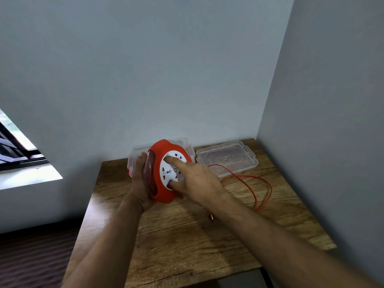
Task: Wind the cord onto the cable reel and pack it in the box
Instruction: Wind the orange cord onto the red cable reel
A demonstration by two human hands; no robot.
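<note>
Winding turns on the round red plastic cable reel with its white socket face [166,173], held off the wooden tabletop [187,235] with that face tilted toward the right hand [195,179]. The left hand [140,183] cups the reel's left rim, fingers curled round it. The right hand's straight fingers [174,162] press on the white face. Loose thin red cord [264,188] trails right of the reel. The clear plastic box [137,151] stands behind; its clear lid [228,161] lies beside.
</note>
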